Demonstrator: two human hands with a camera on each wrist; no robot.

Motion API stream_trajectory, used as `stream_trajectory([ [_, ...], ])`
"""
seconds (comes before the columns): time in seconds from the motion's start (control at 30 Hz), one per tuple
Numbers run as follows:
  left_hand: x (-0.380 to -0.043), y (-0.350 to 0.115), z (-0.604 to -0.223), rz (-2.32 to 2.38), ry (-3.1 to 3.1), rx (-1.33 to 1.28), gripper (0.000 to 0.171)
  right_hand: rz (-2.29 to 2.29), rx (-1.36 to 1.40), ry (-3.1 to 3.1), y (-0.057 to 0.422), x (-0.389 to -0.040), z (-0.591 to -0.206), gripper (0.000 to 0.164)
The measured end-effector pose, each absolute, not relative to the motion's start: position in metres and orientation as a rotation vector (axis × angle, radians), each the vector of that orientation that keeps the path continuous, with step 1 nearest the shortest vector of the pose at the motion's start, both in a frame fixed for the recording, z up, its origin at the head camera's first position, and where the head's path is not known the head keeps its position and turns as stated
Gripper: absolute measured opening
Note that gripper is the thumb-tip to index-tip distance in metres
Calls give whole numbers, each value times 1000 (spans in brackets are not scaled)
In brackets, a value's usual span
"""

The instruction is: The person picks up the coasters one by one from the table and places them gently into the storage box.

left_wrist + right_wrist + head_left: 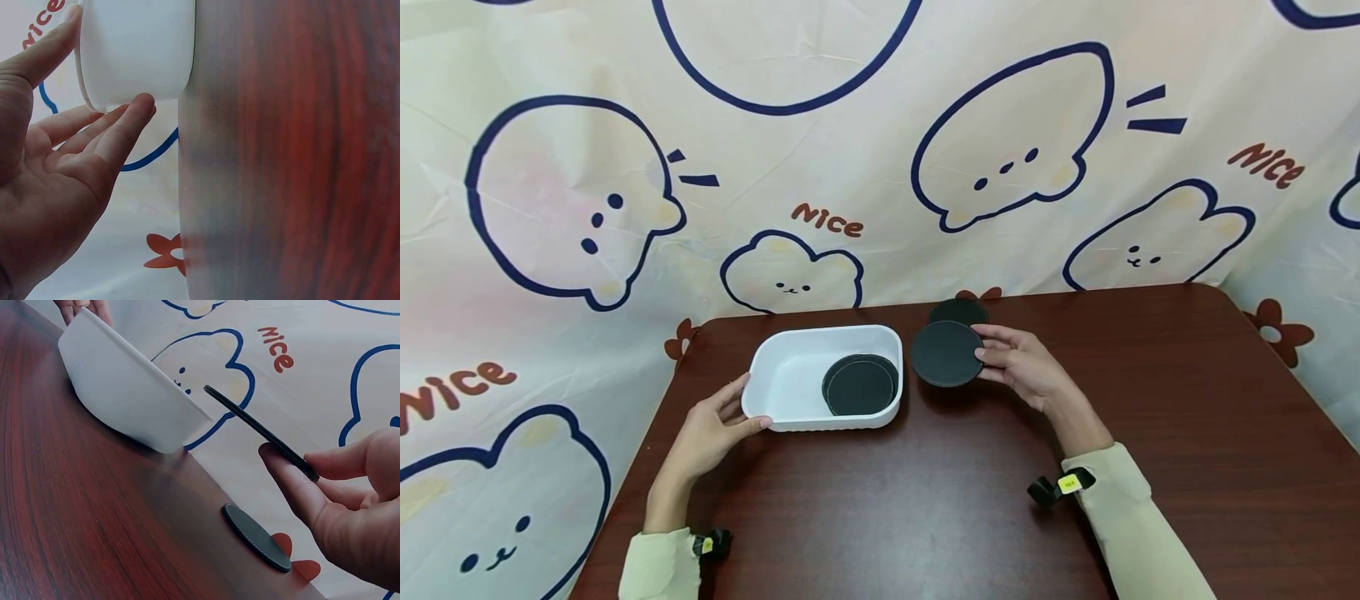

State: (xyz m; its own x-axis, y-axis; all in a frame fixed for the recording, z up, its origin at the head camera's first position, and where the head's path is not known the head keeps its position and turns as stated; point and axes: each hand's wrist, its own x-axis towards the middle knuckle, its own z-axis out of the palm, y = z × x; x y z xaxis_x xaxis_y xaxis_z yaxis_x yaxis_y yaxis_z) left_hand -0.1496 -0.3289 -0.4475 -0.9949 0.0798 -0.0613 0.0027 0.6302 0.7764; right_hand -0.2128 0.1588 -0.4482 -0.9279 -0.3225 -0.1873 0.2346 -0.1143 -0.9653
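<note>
A white plastic basin (786, 396) stands on the table, its left end held by my left hand (700, 437). The left thumb lies on the front corner of the rim, while the fingers touch the end wall (134, 62). Inside the basin's right half lie several round black coasters (861, 387), overlapping in a low stack. Just right of the basin, my right hand (1021, 367) pinches another black coaster (946, 354) by its edge, raised above the table and tilted. Behind that one, a stitched black coaster (255, 536) lies flat on the table.
The dark brown wooden table (940, 508) reaches back to a pale cloth (880, 167) printed with blue cartoon outlines. Each wrist carries a small black camera, the right one (1060, 485) close above the tabletop.
</note>
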Motion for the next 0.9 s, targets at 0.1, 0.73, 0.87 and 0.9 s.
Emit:
stream_trajectory([
  [0.1, -149, -329, -448, 1311, 2752, 68, 95, -2096, -104, 1796, 155, -213, -449, 60],
  [0.73, -148, -330, -448, 1316, 2752, 69, 95, -2110, -150, 1749, 122, -215, -449, 59],
  [0.87, -149, -330, -448, 1313, 2754, 72, 95, -2114, -158, 1727, 111, -215, -450, 59],
  [0.9, -149, -330, -448, 1314, 2753, 72, 95, -2113, -166, 1721, 108, -215, -450, 60],
])
